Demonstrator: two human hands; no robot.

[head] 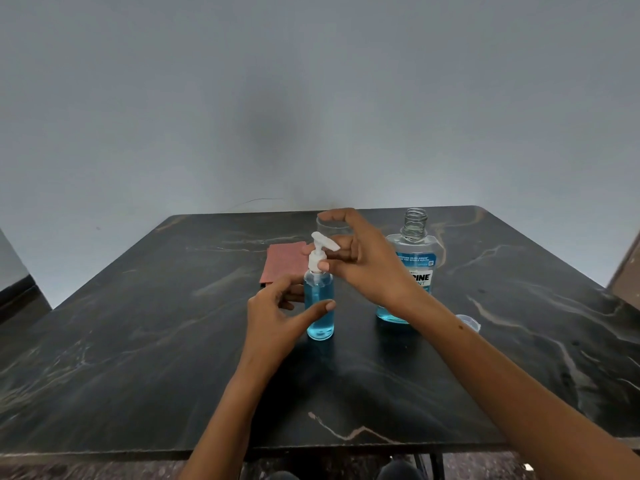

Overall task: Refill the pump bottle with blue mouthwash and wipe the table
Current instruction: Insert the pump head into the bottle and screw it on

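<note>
The dark marble table (138,341) fills the lower half of the view, with its far edge against a plain grey wall (311,81). The wide left part of the table and the strip along the near edge carry nothing. The mouthwash bottle (414,271) stands upright toward the far right corner, its neck without a cap, blue liquid inside. A folded reddish cloth (282,263) lies flat near the middle of the far edge, just behind the pump bottle (319,306). This small clear bottle stands upright at the centre of the table, holding blue liquid, with the white pump head (320,251) on top. The right hand (363,261) has its fingers curled around the pump head. The left hand (277,313) curls around the body of the bottle, thumb in front. A small clear cap (469,322) lies near the right edge, partly hidden by the right forearm.
</note>
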